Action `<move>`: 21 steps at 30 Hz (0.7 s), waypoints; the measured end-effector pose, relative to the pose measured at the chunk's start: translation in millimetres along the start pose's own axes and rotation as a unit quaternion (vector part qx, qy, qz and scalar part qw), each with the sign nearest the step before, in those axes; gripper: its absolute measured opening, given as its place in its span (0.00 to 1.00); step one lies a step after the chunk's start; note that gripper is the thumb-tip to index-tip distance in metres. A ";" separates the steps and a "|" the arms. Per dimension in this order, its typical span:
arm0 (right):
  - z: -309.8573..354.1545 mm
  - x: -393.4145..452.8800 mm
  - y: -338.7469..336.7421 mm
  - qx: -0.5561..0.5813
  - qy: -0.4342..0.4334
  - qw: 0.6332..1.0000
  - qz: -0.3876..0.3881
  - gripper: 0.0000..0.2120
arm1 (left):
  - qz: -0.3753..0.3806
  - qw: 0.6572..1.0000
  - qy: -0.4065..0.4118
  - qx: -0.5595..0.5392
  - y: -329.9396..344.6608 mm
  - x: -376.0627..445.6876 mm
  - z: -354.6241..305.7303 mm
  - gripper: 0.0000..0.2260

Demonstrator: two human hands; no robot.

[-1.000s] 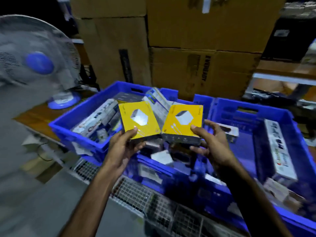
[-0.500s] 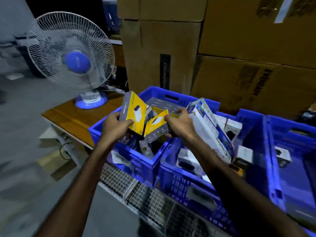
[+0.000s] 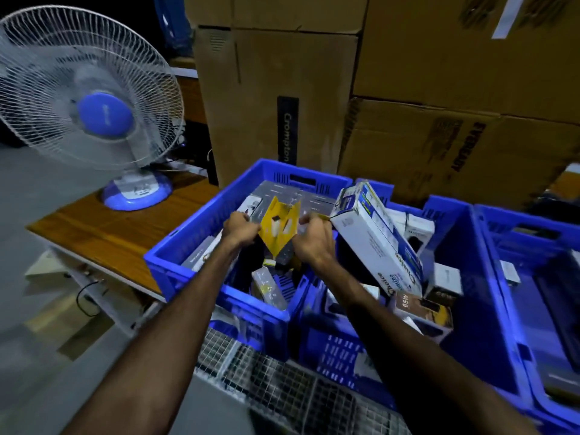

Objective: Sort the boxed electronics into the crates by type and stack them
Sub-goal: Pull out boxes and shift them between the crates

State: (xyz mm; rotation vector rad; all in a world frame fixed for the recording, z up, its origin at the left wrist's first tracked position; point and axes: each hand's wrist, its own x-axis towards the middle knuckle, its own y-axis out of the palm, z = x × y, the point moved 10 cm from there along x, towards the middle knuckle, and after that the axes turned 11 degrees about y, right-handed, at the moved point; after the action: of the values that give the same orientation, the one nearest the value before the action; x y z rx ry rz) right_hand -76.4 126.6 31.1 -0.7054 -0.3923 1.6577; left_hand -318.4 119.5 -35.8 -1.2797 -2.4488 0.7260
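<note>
Two flat yellow boxes stand on edge in a V inside the left blue crate (image 3: 175, 265). My left hand (image 3: 240, 229) grips the left yellow box (image 3: 272, 226), and my right hand (image 3: 314, 237) grips the right yellow box (image 3: 290, 224). Their lower corners meet low in the crate among grey and white boxes. A long white and blue carton (image 3: 376, 243) leans across the wall between this crate and the middle blue crate (image 3: 464, 309), right beside my right hand.
A third blue crate (image 3: 533, 277) stands at the right. A white and blue table fan (image 3: 88, 102) sits on a wooden table (image 3: 103, 237) at the left. Big cardboard cartons (image 3: 439, 89) are stacked behind the crates. A wire mesh shelf (image 3: 282, 387) runs below.
Both hands have carried the yellow boxes from above the crates down into the left crate, tilting them from flat onto their edges. The view has swung left.
</note>
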 end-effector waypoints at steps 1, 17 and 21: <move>0.4 -0.2 -0.2 -0.010 -0.012 1.000 0.003 0.19 | -0.001 1.000 0.004 0.003 3.0 1.6 4.4 0.13; -51.4 -49.8 -97.6 0.142 -0.139 0.978 0.062 0.05 | -0.022 0.955 0.294 0.037 35.5 -137.2 -130.9 0.07; -93.9 -66.0 -156.0 0.213 -0.113 0.969 0.058 0.06 | -0.027 0.918 0.391 0.049 66.0 -196.0 -182.9 0.03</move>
State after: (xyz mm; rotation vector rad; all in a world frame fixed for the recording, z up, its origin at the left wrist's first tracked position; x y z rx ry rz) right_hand 108.4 83.9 70.7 -0.2225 -0.1446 1.8612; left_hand -77.6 44.7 76.7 -1.1562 -1.7557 0.2319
